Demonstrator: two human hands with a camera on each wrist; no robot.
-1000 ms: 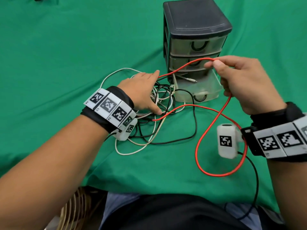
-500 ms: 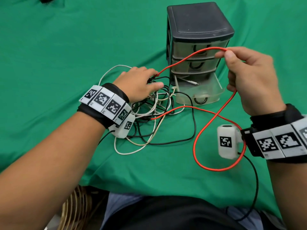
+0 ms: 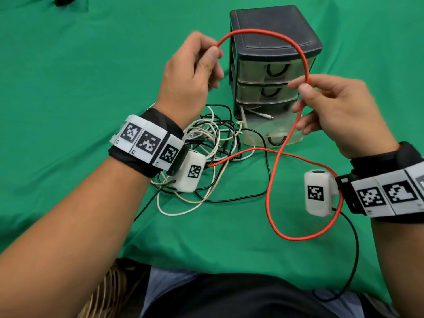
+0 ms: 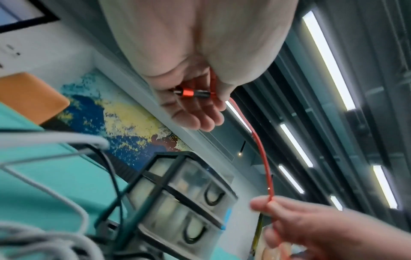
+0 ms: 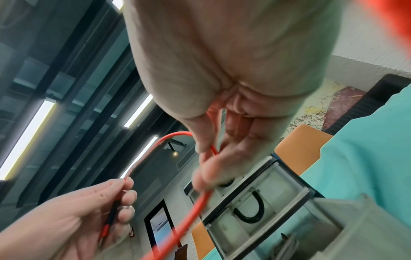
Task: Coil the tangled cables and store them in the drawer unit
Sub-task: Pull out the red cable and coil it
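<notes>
While the red cable (image 3: 304,58) is being held up in an arch in front of the three-drawer unit (image 3: 273,40), its plug end (image 4: 192,92) is being pinched in the curled fingers of the left hand (image 3: 190,74), and a point further along is being pinched between thumb and forefinger of the right hand (image 3: 339,111). From the right hand the cable is being let fall toward the body, crossing itself and lying in a loose loop on the green cloth (image 3: 68,88) by the right wrist, its far end running back under the tangle of white and black cables (image 3: 213,143) beside the left wrist. The slack is therefore judged nearer the right hand, and gathering it is likely being set up. The bottom drawer (image 3: 273,136) is being left pulled open, with a white cable end (image 3: 263,114) showing in it; the upper two drawers are closed.
</notes>
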